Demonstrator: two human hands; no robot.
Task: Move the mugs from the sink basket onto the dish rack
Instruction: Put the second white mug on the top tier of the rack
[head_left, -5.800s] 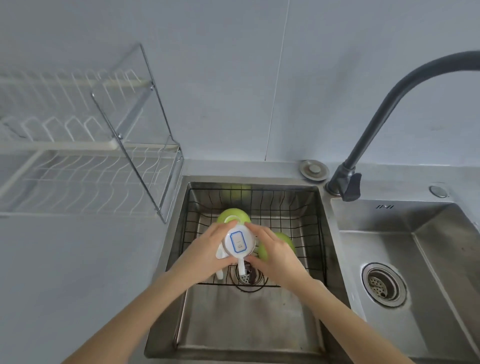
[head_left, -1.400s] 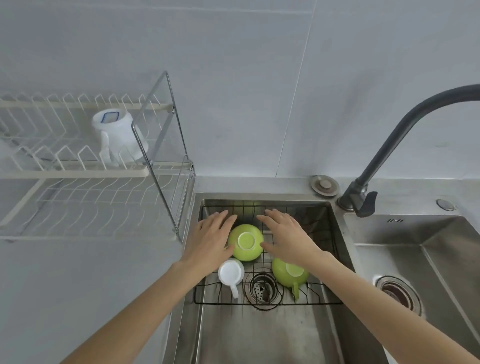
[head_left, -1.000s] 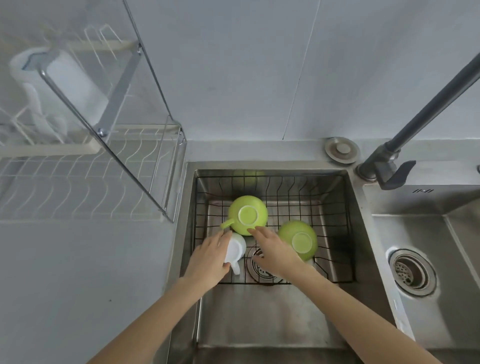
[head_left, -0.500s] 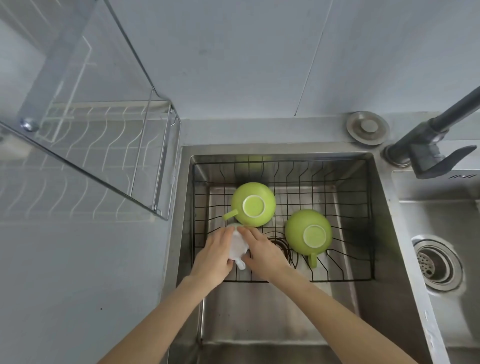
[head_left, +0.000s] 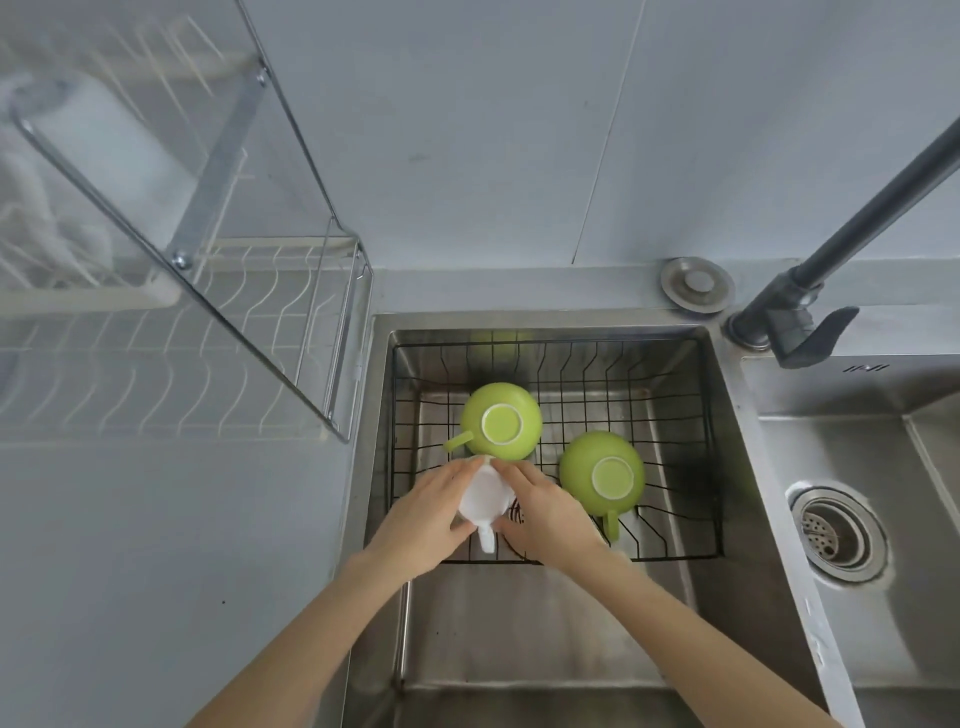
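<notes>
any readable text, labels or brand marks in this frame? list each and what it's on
No text can be read here.
Small dark mark on the sink deck beside the faucet: too small and blurred to read.
White mug between the left hand and right hand, and both green mugs: no label visible.

At frame centre, the left hand (head_left: 421, 525) and right hand (head_left: 550, 519) clasp a white mug (head_left: 483, 501) inside the black wire sink basket (head_left: 675, 551), beside two upturned green mugs (head_left: 501, 422) (head_left: 602, 474); the dish rack (head_left: 171, 332) fills the upper left.
</notes>
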